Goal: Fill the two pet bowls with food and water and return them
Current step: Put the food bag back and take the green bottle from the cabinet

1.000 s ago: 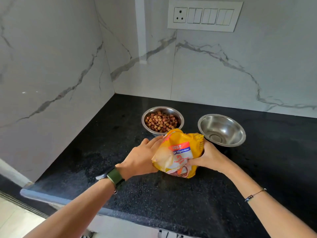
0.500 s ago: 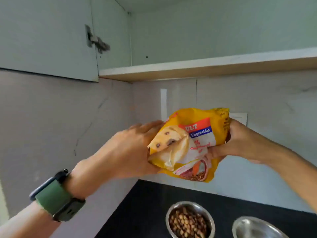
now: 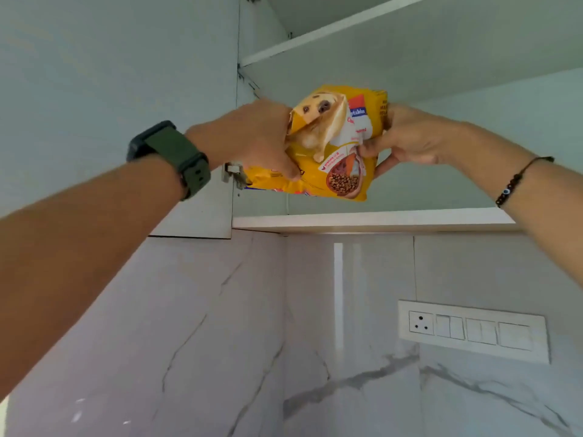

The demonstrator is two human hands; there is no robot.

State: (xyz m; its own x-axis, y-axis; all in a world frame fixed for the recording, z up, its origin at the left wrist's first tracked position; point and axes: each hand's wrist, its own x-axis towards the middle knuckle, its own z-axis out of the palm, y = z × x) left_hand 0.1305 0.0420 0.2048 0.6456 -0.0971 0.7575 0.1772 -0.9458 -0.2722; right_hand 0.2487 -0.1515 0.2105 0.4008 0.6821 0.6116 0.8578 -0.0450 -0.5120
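The food bag (image 3: pixel 334 146) hides the left hand (image 3: pixel 252 137) fingers; its small print is unreadable.

soft, even daylight fills the scene, fairly bright with no hard shadows. a pale vertical streak of glare (image 3: pixel 338 279) runs down the glossy marble wall (image 3: pixel 347 389) at the far corner. the underside of the cabinet shelf (image 3: pixel 372 223) casts a thin shadow on the wall below. the near left forearm (image 3: pixel 79 257) looks swollen and slightly soft from wide-angle distortion, and straight edges bow toward the frame sides. the print on the food bag (image 3: pixel 334 143) is mildly blurred.
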